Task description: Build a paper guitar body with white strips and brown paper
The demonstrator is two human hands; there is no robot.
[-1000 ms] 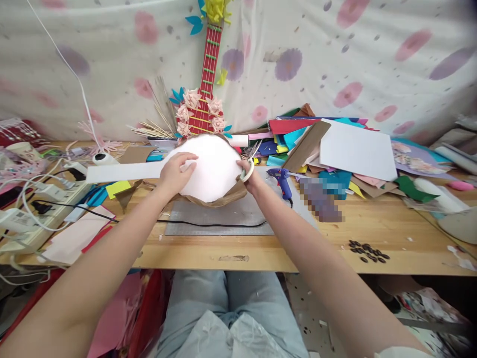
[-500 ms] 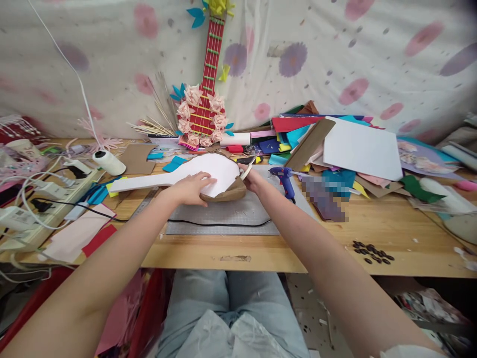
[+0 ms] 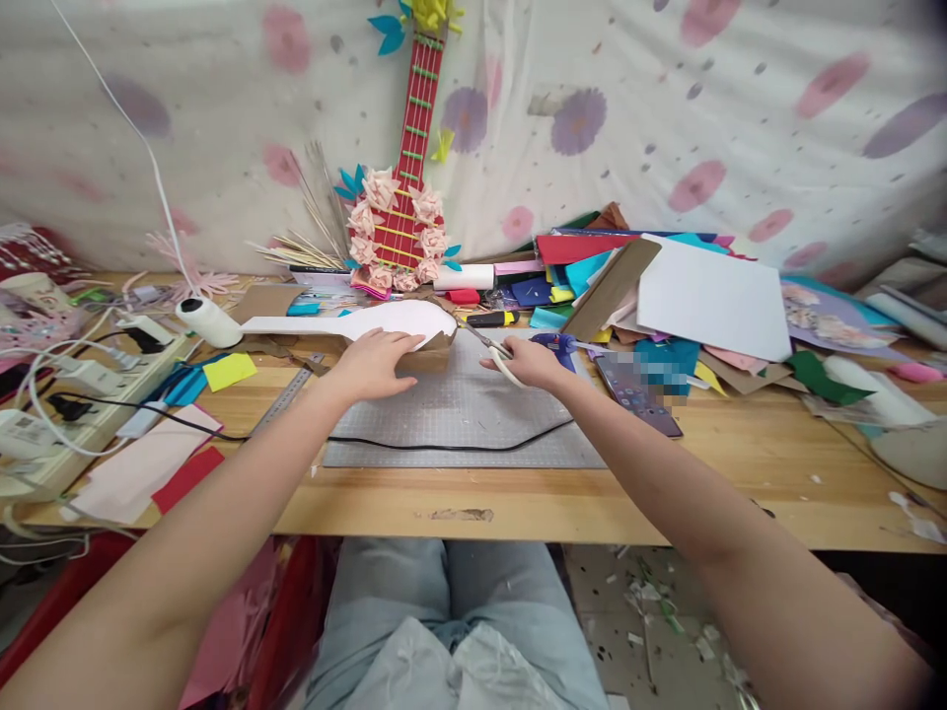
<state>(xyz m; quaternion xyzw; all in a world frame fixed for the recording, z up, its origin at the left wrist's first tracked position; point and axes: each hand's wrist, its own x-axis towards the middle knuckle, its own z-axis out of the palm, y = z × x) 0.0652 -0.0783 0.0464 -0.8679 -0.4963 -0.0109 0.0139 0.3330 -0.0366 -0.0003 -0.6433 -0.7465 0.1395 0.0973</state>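
Note:
A white guitar-shaped cutout with a long neck lies towards the back of the grey cutting mat, its neck pointing left. A brown cardboard strip runs along the edge of its body. My left hand grips the near side of the body, fingers on top and thumb at the strip. In my right hand are scissors with pale handles. Their blades point left and reach the body's right end; whether they touch it I cannot tell.
A blue glue gun and a phone are right of the mat. Behind stands a red decorated paper guitar. A black cable crosses the mat. Power strips lie left, paper sheets right.
The cutout has tilted and lies flatter to my view, its neck shifted slightly right. My right hand has moved right from its edge, bringing the scissors into clearer sight. My left hand stays on the cutout.

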